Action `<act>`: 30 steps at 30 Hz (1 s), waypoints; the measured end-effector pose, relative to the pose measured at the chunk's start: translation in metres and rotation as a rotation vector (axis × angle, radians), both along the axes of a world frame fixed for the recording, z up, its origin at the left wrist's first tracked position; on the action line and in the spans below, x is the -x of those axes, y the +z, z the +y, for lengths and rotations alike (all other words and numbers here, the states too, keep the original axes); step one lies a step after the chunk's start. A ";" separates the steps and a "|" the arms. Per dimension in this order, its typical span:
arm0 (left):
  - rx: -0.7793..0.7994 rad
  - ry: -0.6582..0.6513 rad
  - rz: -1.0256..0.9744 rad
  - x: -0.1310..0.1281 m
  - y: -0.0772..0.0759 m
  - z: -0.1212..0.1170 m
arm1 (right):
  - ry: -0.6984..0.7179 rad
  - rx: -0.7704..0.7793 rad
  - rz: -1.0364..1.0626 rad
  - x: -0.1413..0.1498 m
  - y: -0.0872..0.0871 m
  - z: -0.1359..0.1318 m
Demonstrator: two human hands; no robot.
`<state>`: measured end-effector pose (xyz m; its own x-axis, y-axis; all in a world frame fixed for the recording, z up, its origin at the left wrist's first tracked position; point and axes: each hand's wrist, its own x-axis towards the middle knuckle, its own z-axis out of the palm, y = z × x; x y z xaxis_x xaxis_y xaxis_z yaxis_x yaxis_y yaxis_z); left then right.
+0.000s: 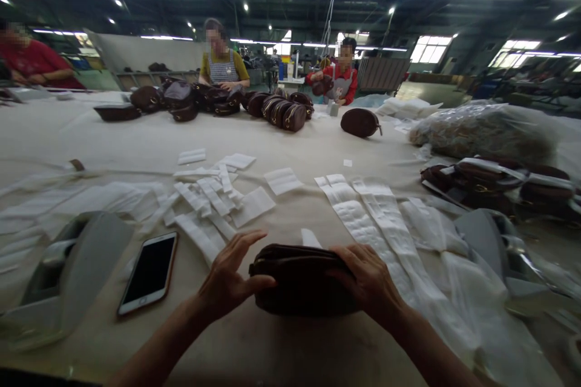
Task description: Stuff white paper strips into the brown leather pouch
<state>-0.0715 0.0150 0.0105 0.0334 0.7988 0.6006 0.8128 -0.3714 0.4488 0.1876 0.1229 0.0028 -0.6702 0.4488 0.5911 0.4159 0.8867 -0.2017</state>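
Note:
A dark brown leather bag (pixel 299 281) lies on the cream table (pixel 136 145) right in front of me. My left hand (pixel 229 278) touches its left end, thumb on the bag and fingers stretched out above it. My right hand (pixel 367 278) is wrapped over the bag's right end, fingers curled down onto it. White paper strips (pixel 213 205) lie scattered just beyond the bag, and longer white strips (pixel 363 217) run past my right hand.
A phone (pixel 149 272) lies face up left of my left arm, beside a grey tape dispenser (pixel 68 272). More brown bags (pixel 281 112) line the far side, where three people work. Wrapped bags (pixel 494 184) and a plastic sack (pixel 481 130) sit right.

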 end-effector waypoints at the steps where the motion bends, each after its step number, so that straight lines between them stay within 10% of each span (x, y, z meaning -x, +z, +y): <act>1: -0.003 0.033 -0.021 0.002 -0.001 -0.007 | 0.002 -0.001 0.007 -0.001 -0.001 0.000; 9: -0.130 0.177 -0.010 -0.017 -0.026 -0.025 | 0.031 0.028 0.006 -0.004 -0.005 0.004; 15: -0.174 0.171 0.020 -0.025 -0.021 -0.020 | 0.026 0.025 0.001 -0.006 -0.006 0.003; 23: 0.144 0.144 0.188 -0.013 -0.020 -0.008 | 0.023 -0.006 -0.034 0.006 -0.001 -0.004; 30: 0.041 0.199 0.263 -0.018 -0.005 -0.010 | 0.000 -0.023 -0.035 0.004 0.001 -0.003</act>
<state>-0.0538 0.0049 0.0059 0.0245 0.8287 0.5591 0.9576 -0.1800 0.2249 0.1831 0.1201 0.0038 -0.6910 0.4349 0.5774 0.4220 0.8912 -0.1662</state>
